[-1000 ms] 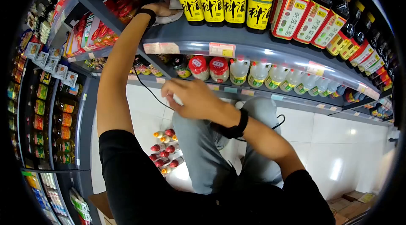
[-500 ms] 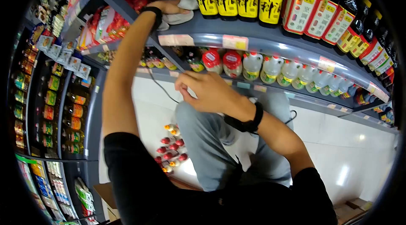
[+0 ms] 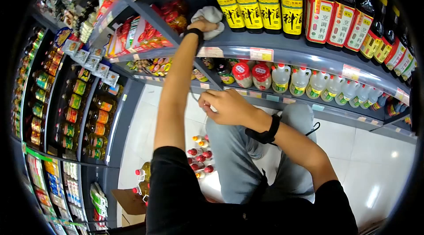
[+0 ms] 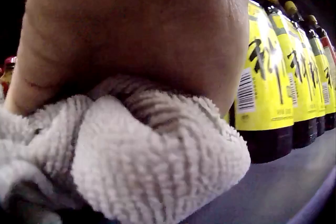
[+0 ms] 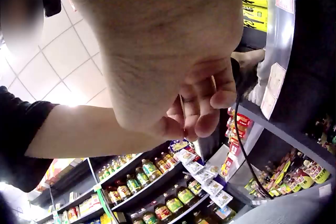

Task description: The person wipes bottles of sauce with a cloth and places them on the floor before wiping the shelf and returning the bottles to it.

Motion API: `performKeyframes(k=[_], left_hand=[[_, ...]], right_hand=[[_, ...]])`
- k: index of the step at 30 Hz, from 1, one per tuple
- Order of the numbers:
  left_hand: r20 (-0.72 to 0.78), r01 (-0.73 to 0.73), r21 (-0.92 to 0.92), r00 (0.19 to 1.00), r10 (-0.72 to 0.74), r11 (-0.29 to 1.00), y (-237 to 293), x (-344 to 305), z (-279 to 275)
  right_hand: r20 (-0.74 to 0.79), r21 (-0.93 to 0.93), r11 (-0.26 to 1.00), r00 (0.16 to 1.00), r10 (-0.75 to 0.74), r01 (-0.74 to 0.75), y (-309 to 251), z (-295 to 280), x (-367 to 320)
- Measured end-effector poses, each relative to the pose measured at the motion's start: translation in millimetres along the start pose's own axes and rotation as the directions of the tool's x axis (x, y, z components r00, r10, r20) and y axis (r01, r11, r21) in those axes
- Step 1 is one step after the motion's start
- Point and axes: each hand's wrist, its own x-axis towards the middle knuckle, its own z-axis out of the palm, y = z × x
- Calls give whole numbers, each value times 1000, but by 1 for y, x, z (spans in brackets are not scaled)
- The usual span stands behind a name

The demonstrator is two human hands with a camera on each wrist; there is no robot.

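A pale grey, ribbed cloth (image 3: 211, 15) lies bunched on the dark shelf (image 3: 260, 44), just left of the first yellow-labelled bottle (image 3: 230, 14). My left hand (image 3: 204, 26) grips the cloth from above; the left wrist view shows the folds (image 4: 163, 161) bulging out under the palm, and the fingertips are hidden. Lower down, my right hand (image 3: 232, 108) hovers in front of the shelf over my knee, its fingers loosely curled with nothing in them. In the right wrist view its fingers (image 5: 202, 103) hang relaxed.
Red-labelled bottles (image 3: 340, 25) continue the row rightward. Red-lidded jars (image 3: 261, 76) and white jugs (image 3: 302, 82) fill the shelf below. A divider (image 3: 152, 16) stands left of the cloth. Red-capped bottles (image 3: 201, 157) and a cardboard box (image 3: 132, 202) are on the floor.
The head view has swung, so the shelves appear farther right. My left hand stays on the cloth, which now bunches up behind the fingers. The right hand keeps its loose pose.
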Motion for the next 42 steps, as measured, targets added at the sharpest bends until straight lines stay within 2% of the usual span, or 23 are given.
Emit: performKeyframes(k=[3,5,7,8,11,13,14,15,16,17,19,20,21,23,24,25,27,31,33,37,39,41,42], left_hand=[[137,39,-68,990,-29,997,29,-70,-28],[-28,-73,-100,997,70,992,8,15,43],[-40,-66,-119,997,61,991,39,-81,-12],[-43,-157,-210,987,152,965,32,-78,-9],[-192,-375,-237,923,335,896,16,-70,1],[-285,-538,-292,838,464,791,7,-65,-3],[-413,-578,-261,791,451,773,0,-43,14],[-391,-496,-302,843,369,814,3,-49,9],[-338,-268,-279,926,167,922,13,-56,7],[-286,-28,-242,957,-44,970,29,-73,-3],[-110,196,-299,965,-237,934,42,-65,-7],[-56,247,-348,958,-282,904,47,-76,-17],[-56,243,-355,958,-280,903,43,-63,-11],[-124,36,-424,988,-97,905,35,-55,-10],[-201,55,-338,971,-129,940,43,-61,-9],[-364,-26,-324,926,-100,946,40,-70,-5],[-421,-74,-363,902,-93,929,31,-94,-18],[-630,-281,-688,689,-358,669,-10,-137,-45],[-707,-409,-683,581,-404,606,-19,-198,-63],[-745,-523,-663,528,-408,536,-43,-327,-51],[-677,-428,-729,564,-473,533,-60,-375,-7],[-593,-393,-804,599,-538,447,-69,-416,35],[-530,-328,-843,644,-552,426,-78,-434,61]], right_hand=[[47,-8,1000,999,-5,6,-8,-2,0],[89,3,1000,996,11,-11,-8,-1,2],[121,20,1000,992,-22,19,-8,1,0],[132,16,999,991,-29,28,-10,2,-1],[179,-5,1000,984,18,-18,-13,4,0],[240,-11,999,969,51,-50,-18,4,0],[258,-7,999,965,49,-49,-18,7,-2],[212,5,999,977,32,-34,-16,9,-2],[163,10,1000,987,15,-17,-14,8,-1],[170,3,1000,985,15,-16,-11,4,2],[234,-108,993,970,69,-44,-8,-6,0],[184,-105,994,982,41,-22,-5,-9,-1],[187,-112,993,981,43,-23,-7,-14,-1],[212,-170,982,970,115,-79,-12,-25,-4],[202,-152,985,974,107,-76,-8,-25,-8],[207,-160,984,972,112,-79,-5,-28,-11],[230,-150,987,969,94,-60,-1,-33,-15],[173,-160,985,981,84,-56,-5,-49,-18],[161,-138,983,977,142,-121,1,-53,-20],[121,-77,968,962,245,-237,0,-68,-21],[121,-65,966,959,257,-251,3,-76,-25],[100,-86,947,943,317,-310,7,-87,-26],[99,-123,953,952,289,-277,5,-98,-24]])
